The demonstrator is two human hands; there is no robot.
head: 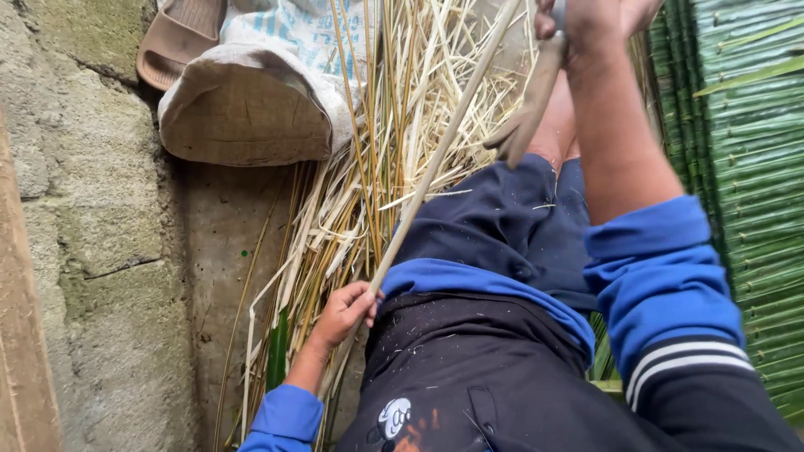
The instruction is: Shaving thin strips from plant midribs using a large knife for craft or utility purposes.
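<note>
1. My left hand [345, 311] is closed around the lower end of a long thin cane [435, 163], which slants up across my lap.
2. My right hand [586, 21] grips a knife [528, 113] (its blade points down).
3. I judge the cane light, stiff and springy; best held low.

Pale straw-yellow is seen on the bamboo strips [394, 159] — green on the stacked slats [754, 167]; blue sleeves [662, 276] are white-striped.

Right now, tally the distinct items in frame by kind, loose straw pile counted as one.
Hands: 2 (left hand, right hand)
Long stick in left grip: 1
Knife in right grip: 1
Sandal: 1
Sack: 1
Straw pile: 1
Stack of green strips: 1
Total: 8
</note>
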